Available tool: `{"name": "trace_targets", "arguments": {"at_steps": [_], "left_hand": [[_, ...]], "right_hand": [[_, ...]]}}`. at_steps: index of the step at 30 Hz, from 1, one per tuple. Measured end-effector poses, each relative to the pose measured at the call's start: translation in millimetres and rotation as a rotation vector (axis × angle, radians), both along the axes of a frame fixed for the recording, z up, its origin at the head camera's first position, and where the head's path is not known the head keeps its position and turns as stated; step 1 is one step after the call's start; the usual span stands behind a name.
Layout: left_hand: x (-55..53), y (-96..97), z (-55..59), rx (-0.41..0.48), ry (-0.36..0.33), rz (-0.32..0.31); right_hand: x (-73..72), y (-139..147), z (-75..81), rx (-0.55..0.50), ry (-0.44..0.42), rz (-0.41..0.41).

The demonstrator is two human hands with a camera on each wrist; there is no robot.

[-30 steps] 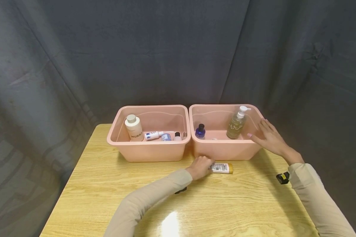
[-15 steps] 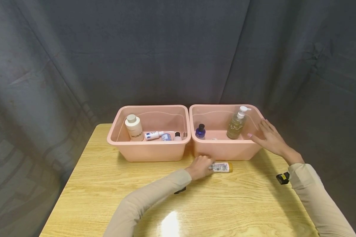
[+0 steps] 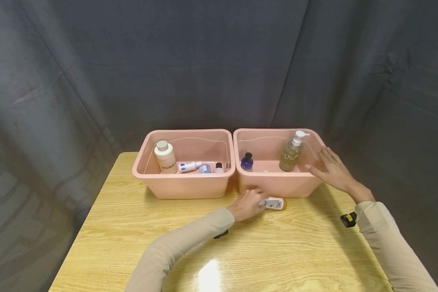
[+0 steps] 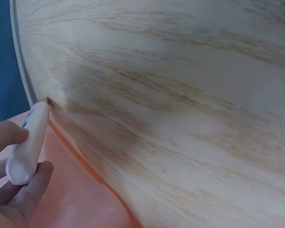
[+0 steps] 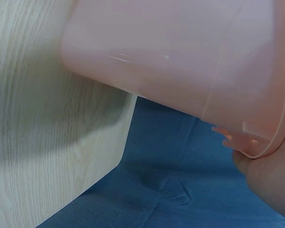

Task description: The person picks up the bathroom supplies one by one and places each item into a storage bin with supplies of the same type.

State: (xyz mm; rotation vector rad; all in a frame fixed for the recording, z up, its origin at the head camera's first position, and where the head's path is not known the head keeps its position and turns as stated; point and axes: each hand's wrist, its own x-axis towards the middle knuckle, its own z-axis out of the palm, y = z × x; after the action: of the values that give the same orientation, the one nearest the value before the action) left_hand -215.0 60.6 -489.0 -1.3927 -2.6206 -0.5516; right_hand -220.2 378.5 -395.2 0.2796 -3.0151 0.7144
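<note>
My left hand (image 3: pixel 247 204) pinches a white bottle with a yellow-brown cap (image 3: pixel 274 203) just in front of the right pink bin (image 3: pixel 277 184). In the left wrist view, the thumb lies on one side of the white bottle (image 4: pixel 31 142) and the fingers on the other. Whether it touches the table I cannot tell. My right hand (image 3: pixel 333 172) rests on the right rim of that bin, its fingers extended. Inside stand a clear pump bottle (image 3: pixel 291 156) and a dark blue bottle with a black cap (image 3: pixel 246 163); a small white item is mostly hidden by the front wall.
A second pink bin (image 3: pixel 184 186) stands close on the left. It holds a large white bottle (image 3: pixel 165 158), a small white-and-blue tube (image 3: pixel 187 166), a blue-labelled container (image 3: pixel 205 168) and a black-capped bottle (image 3: pixel 218 168). The wooden table (image 3: pixel 241 255) extends in front; a grey curtain hangs behind.
The left hand has shifted slightly toward the right bin and to the right, and the bottle has turned a little in its grip. The right hand stays put on the rim.
</note>
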Motion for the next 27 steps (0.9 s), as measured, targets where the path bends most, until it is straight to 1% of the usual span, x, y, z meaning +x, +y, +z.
{"name": "trace_targets", "arguments": {"at_steps": [6, 8, 13, 24, 27], "left_hand": [[1.8, 1.9, 2.4, 0.059, 0.029, -0.031], [2.3, 2.2, 4.1, 0.075, 0.050, -0.037], [2.6, 3.0, 7.1, 0.086, 0.095, -0.044], [3.7, 2.7, 11.4, 0.119, 0.113, -0.092], [4.7, 1.3, 14.2, 0.138, 0.085, -0.098]], "right_hand": [[0.6, 0, 0.1, -0.003, -0.006, 0.000], [0.7, 0, 0.2, 0.000, -0.005, 0.000], [0.4, 0, 0.3, 0.003, 0.003, 0.003], [0.0, 0, -0.2, 0.001, 0.004, 0.006], [0.4, 0, 0.2, -0.001, 0.004, 0.004]]}}
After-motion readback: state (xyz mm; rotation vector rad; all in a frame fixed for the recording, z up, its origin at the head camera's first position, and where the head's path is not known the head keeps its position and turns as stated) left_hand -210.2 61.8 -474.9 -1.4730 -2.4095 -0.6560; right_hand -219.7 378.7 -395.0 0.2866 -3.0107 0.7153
